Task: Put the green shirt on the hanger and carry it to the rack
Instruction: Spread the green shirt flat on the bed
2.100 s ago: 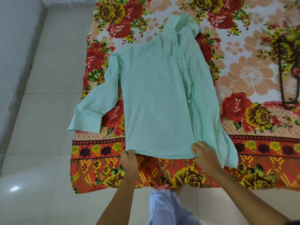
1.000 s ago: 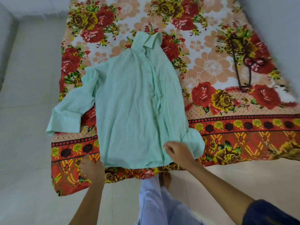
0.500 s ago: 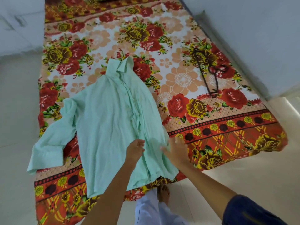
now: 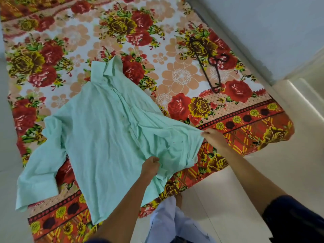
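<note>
Your green shirt (image 4: 108, 137) lies spread on the floral bedsheet (image 4: 175, 79) toward its near edge, collar pointing to the far side and one sleeve trailing off toward the sheet's left edge. Your left hand (image 4: 150, 166) pinches the cloth near the shirt's hem, fingers curled around a fold, while your right hand (image 4: 213, 137) grips the shirt's right edge and pulls it out sideways over the sheet's patterned border. Farther right, near the sheet's right edge, the dark hanger (image 4: 210, 67) lies flat, well apart from the shirt.

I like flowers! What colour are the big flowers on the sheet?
Mostly red and yellow, plus peach ones, on the floral sheet, seen in the head view.
</note>
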